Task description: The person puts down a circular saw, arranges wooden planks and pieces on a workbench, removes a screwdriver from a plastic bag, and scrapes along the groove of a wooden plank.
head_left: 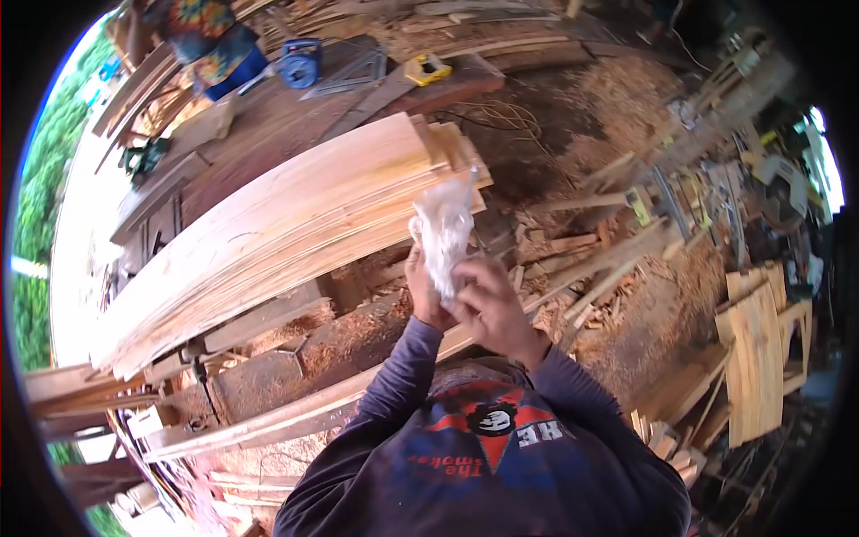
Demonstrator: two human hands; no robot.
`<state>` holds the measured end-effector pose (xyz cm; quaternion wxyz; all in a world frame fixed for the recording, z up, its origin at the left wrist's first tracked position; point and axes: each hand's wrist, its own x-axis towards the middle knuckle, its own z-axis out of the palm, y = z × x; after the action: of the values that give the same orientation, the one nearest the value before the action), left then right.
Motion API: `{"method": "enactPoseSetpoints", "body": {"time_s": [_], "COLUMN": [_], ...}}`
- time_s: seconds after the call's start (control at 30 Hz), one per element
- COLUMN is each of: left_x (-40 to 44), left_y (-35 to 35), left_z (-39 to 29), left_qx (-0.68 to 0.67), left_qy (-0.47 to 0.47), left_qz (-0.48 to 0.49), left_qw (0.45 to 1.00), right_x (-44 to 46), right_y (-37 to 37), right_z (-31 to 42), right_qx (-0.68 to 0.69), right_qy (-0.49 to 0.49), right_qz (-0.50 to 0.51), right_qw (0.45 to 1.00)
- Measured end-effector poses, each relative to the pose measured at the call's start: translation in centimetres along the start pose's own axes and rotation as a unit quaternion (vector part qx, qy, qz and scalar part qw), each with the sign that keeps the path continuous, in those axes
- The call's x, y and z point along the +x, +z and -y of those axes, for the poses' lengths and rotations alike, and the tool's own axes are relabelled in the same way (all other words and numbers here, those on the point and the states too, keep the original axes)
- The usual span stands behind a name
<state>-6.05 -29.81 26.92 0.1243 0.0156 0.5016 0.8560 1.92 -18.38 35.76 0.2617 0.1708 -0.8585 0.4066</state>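
A crumpled, whitish see-through plastic bag is held up in front of my chest. My left hand is wrapped around the bag from its left side, its fingers partly hidden behind the plastic. Curled at the bag's lower end are the fingers of my right hand, closed against the plastic and slightly blurred. What the bag contains, I cannot make out. Just beyond the bag lies a stack of long, pale, thin wooden boards.
A blue chalk-line-like tool, a metal square and a yellow tool lie on the far bench. Another person stands at the back left. Shavings cover the floor; a circular saw is on the right.
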Motion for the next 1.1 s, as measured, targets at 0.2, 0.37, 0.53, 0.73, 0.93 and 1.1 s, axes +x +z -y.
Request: {"method": "enactPoseSetpoints", "body": {"time_s": [0.2,0.37,0.53,0.73,0.93,1.1], "left_x": [-2.7,-1.9,-4.1,-7.1,-6.5,-6.2], "left_y": [-4.7,-5.3,-2.6,-2.8,-4.3,-3.5], "left_z": [0.8,-0.7,-3.6,-3.0,-2.5,-5.8], "left_qx": [0.054,-0.111,-0.082,-0.125,-0.201,-0.139], "left_qy": [0.069,0.092,0.086,-0.141,-0.150,-0.026], "left_qz": [0.082,-0.116,-0.120,0.079,0.072,0.150], "left_qw": [0.993,0.983,0.986,0.979,0.965,0.978], "right_x": [-1.5,-3.5,-0.4,0.1,0.6,0.3], "right_y": [1.0,2.8,0.5,-0.9,-3.8,-4.9], "right_z": [1.6,-0.6,0.9,-0.6,-1.0,-0.7], "right_qx": [0.102,0.304,0.199,0.281,0.382,0.442], "right_qy": [0.005,0.299,0.233,0.294,0.261,0.257], "right_qz": [0.146,-0.072,-0.065,-0.164,-0.307,-0.346], "right_qw": [0.984,0.902,0.950,0.899,0.832,0.787]}}
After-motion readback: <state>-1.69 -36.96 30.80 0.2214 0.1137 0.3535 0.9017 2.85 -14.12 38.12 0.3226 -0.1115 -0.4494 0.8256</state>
